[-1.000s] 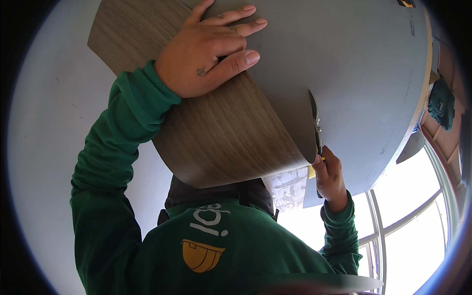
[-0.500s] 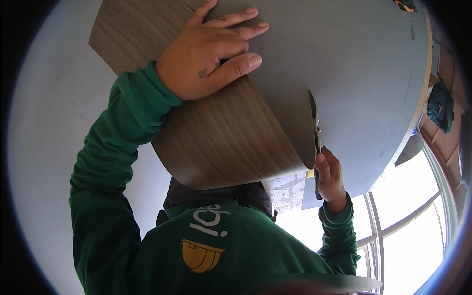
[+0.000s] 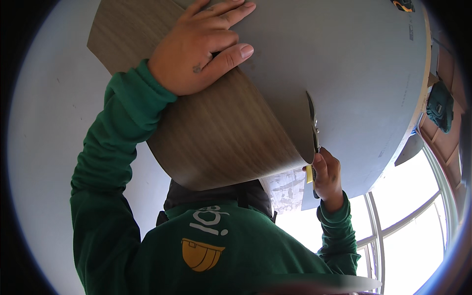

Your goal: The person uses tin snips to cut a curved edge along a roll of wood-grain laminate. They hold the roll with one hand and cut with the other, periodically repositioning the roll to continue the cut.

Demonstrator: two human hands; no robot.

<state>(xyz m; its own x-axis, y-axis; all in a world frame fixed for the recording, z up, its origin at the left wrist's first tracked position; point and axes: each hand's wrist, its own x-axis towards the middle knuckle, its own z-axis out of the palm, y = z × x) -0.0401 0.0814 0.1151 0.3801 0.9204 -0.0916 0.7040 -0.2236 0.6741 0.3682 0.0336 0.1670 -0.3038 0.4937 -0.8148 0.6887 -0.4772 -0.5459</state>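
Note:
My left hand point(image 3: 199, 54) lies with its fingers stretched over a brown wood-grain plank sheet point(image 3: 216, 132), its fingertips reaching past the edge onto the grey board. The sheet bends and curls up toward my body. At the sheet's right corner, my right hand point(image 3: 328, 174) is closed round the handle of snips point(image 3: 313, 115), seen nearly edge-on. Their dark jaws point away from me beside the curled edge. A yellow piece, apparently the other handle, shows next to my fingers. Whether the jaws touch the sheet I cannot tell.
A large grey board point(image 3: 359, 73) spreads under the work. An orange-and-black item point(image 3: 404, 5) sits at its far right. Beyond the board's right edge are a dark green cloth item point(image 3: 440, 107) and a bright window point(image 3: 413, 221). A pale surface point(image 3: 44, 123) extends on the left.
My left hand has shifted slightly left and away from me, and the sheet's edge has moved a little left with it. My right hand and the snips have moved slightly left.

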